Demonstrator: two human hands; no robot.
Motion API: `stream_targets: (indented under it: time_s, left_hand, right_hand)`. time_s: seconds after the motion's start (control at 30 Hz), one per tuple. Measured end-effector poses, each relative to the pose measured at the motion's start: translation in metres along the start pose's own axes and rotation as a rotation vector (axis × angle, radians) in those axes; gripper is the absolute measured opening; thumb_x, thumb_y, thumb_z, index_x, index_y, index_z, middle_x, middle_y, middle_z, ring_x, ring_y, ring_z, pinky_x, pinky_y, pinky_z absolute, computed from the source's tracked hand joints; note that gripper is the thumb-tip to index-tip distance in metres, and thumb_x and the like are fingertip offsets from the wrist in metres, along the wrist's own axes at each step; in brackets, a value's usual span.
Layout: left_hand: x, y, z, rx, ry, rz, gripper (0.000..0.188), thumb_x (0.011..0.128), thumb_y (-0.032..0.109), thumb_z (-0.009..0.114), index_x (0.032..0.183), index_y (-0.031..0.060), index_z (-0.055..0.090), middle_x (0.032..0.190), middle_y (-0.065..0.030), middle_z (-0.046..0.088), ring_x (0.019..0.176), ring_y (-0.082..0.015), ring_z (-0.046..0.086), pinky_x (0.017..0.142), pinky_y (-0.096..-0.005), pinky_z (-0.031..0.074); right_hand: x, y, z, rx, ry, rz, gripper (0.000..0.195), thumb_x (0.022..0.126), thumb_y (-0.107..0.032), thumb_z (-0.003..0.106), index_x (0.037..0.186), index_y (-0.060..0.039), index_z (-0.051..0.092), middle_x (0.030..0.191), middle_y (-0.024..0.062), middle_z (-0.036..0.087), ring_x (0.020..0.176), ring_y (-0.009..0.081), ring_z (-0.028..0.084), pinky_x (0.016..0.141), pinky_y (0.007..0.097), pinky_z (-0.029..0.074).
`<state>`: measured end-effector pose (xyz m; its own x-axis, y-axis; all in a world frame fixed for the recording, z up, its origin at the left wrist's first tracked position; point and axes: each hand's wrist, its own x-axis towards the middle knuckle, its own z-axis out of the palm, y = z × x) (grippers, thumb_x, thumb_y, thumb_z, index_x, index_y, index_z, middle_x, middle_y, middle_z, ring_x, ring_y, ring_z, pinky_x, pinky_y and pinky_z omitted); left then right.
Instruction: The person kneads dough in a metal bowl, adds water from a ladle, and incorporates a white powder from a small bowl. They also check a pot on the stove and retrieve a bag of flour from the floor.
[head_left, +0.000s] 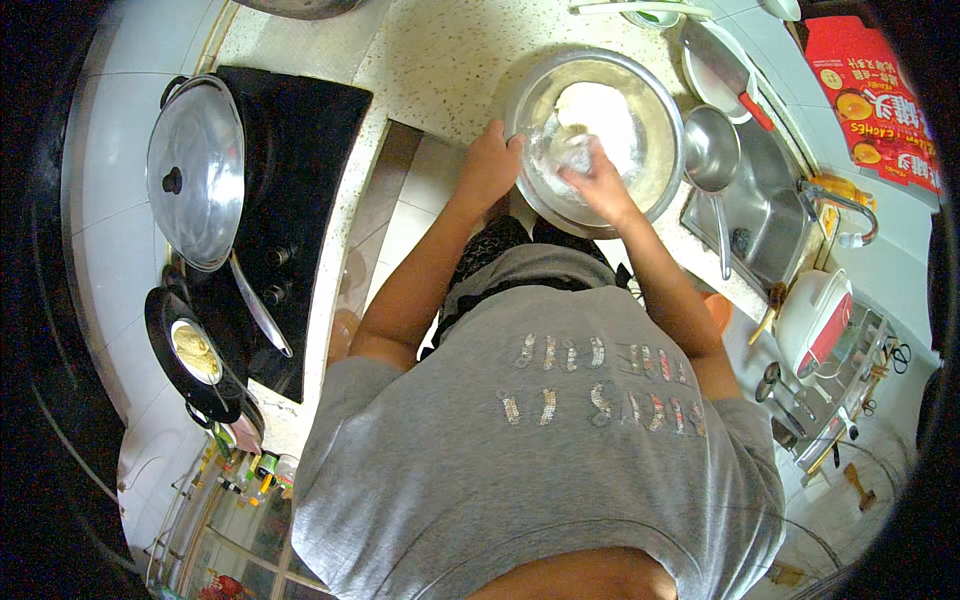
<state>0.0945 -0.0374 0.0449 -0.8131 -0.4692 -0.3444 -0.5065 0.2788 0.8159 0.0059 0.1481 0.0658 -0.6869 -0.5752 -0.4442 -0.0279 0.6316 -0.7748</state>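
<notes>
A wide stainless-steel bowl (670, 161) sits at the front edge of the speckled counter, partly over it. Inside lies a heap of white powder, probably flour (596, 109), brightly lit. My left hand (493, 166) grips the bowl's left rim with the thumb on top. Down in the bowl is my right hand (602, 187), its thumb and fingers around a blurred, whitish floury lump (577, 155). Whether that lump is dough or loose flour cannot be made out. Powder is smeared over the bowl's inner wall near my fingers.
Right of the bowl, a steel ladle (712, 146) rests by the sink (772, 217). Behind it, a cleaver (716, 64) with a red handle lies across a white bowl (697, 82). A lidded wok (202, 195) stands on the black cooktop (300, 180) at left.
</notes>
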Motion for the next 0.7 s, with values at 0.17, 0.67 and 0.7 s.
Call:
stream_targets:
  time_s: [0.17, 0.67, 0.7]
  left_hand:
    - [0.001, -0.005, 0.001, -0.078, 0.011, 0.029, 0.034, 0.088, 0.026, 0.059, 0.101, -0.0054, 0.052, 0.096, -0.0314, 0.061, 0.092, -0.0482, 0.059, 0.080, -0.0513, 0.046]
    - [0.009, -0.036, -0.006, -0.117, -0.061, 0.010, 0.035, 0.088, 0.032, 0.065, 0.092, -0.0016, 0.058, 0.077, -0.0105, 0.059, 0.069, -0.0215, 0.052, 0.066, -0.0356, 0.044]
    - [0.008, -0.029, -0.007, -0.096, -0.068, -0.003, 0.035, 0.088, 0.032, 0.065, 0.093, -0.0017, 0.058, 0.078, -0.0109, 0.060, 0.070, -0.0219, 0.054, 0.067, -0.0356, 0.045]
  right_hand:
    - [0.003, 0.020, -0.006, -0.114, 0.075, -0.016, 0.064, 0.081, -0.037, 0.070, 0.126, 0.0035, 0.048, 0.127, 0.0217, 0.055, 0.113, 0.0299, 0.056, 0.099, 0.0360, 0.042]
    - [-0.010, 0.004, -0.050, 0.127, 0.200, 0.172, 0.070, 0.073, -0.033, 0.077, 0.124, 0.0079, 0.052, 0.118, 0.0266, 0.060, 0.113, 0.0364, 0.058, 0.098, 0.0382, 0.043]
    - [-0.012, 0.002, -0.051, 0.324, 0.195, 0.208, 0.069, 0.074, -0.032, 0.077, 0.124, 0.0085, 0.052, 0.118, 0.0264, 0.061, 0.112, 0.0354, 0.059, 0.097, 0.0378, 0.044]
